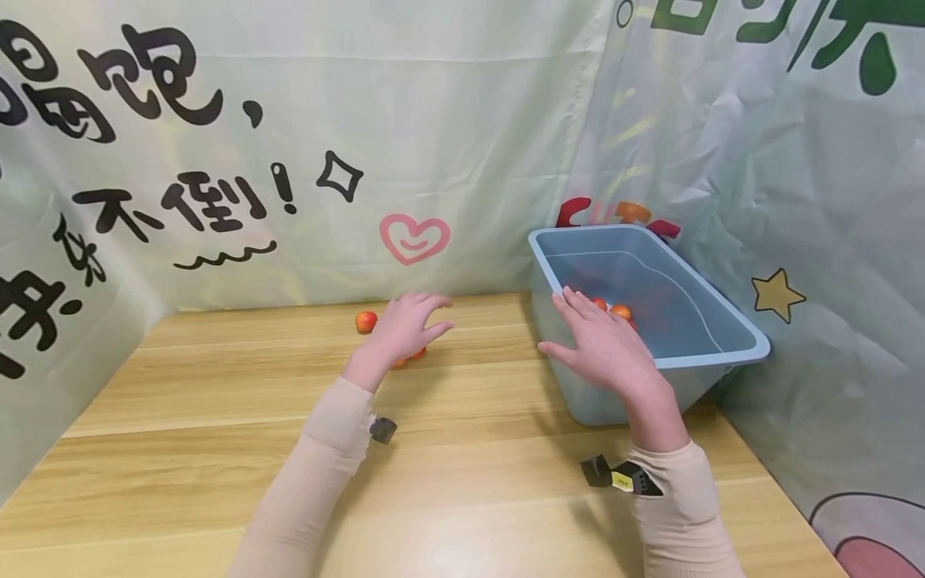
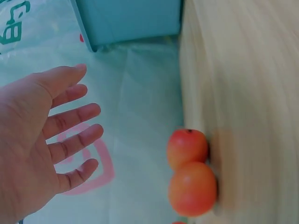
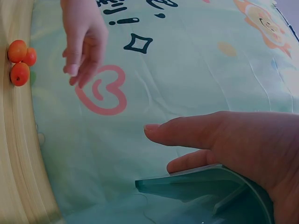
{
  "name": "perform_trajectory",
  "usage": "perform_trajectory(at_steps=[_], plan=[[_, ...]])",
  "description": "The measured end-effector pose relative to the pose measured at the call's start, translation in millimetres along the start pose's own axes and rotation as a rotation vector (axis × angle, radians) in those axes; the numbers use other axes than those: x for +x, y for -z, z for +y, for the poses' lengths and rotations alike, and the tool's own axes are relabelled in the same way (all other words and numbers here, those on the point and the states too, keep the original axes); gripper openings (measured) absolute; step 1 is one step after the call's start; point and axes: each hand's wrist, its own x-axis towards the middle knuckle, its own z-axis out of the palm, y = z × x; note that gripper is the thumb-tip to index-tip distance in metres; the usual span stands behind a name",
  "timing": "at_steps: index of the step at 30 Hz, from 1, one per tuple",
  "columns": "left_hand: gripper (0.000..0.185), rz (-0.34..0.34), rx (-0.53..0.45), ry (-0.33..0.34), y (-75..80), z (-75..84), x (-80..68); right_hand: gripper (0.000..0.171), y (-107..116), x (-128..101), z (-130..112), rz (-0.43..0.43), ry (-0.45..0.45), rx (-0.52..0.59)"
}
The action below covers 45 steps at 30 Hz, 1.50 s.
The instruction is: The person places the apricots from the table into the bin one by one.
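My left hand [image 1: 403, 327] hovers over the table with its fingers spread and loosely bent, holding nothing. Below it, one round red-orange fruit [image 1: 366, 322] shows whole beside the wrist, while others are mostly covered by the hand. Two touching fruits [image 2: 192, 189] appear in the left wrist view, apart from the fingers. At the near left side of a blue plastic bin [image 1: 711, 360], my right hand [image 1: 603, 341] is held out with straight fingers and thumb apart, nothing in its grasp. Several similar fruits [image 1: 620, 311] lie inside the bin, partly hidden by that hand.
The wooden table [image 1: 217, 449] runs back to a printed cloth wall [image 1: 477, 144], with another cloth [image 1: 817, 201] close along the bin's right side. Small black devices [image 1: 383, 429] are strapped at both wrists.
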Motion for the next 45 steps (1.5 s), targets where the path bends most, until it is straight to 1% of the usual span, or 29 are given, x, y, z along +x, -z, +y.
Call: perform_trajectory(at_steps=[5,12,17,19,25,29,38,45], plan=[[0.043,-0.026,-0.008,0.045,-7.2,-13.6,-9.4,0.081,1,0,-1,0.002,0.002,0.005],[0.047,-0.077,0.015,0.108,-16.5,-30.2,-20.1,0.081,0,-1,-1,0.005,0.005,0.002],[0.055,-0.168,0.05,0.182,-21.8,-39.5,-27.2,0.08,-1,-1,-1,0.007,0.01,-0.002],[0.057,-0.198,0.062,0.195,-24.4,-41.8,-29.2,0.08,-1,-1,-1,0.005,0.01,-0.002],[0.056,-0.23,0.06,0.208,-30.4,-41.9,-30.6,0.081,-1,0,-1,-0.001,0.003,0.002],[0.056,-0.238,0.071,0.21,-32.2,-41.5,-30.5,0.08,-1,0,-1,-0.001,0.006,-0.005],[0.046,-0.219,0.082,0.178,-36.1,-43.0,-28.0,0.08,1,0,-1,0.0,0.014,-0.009],[0.042,-0.205,0.081,0.158,-38.3,-43.0,-25.9,0.08,2,-1,-1,0.003,0.014,-0.006]])
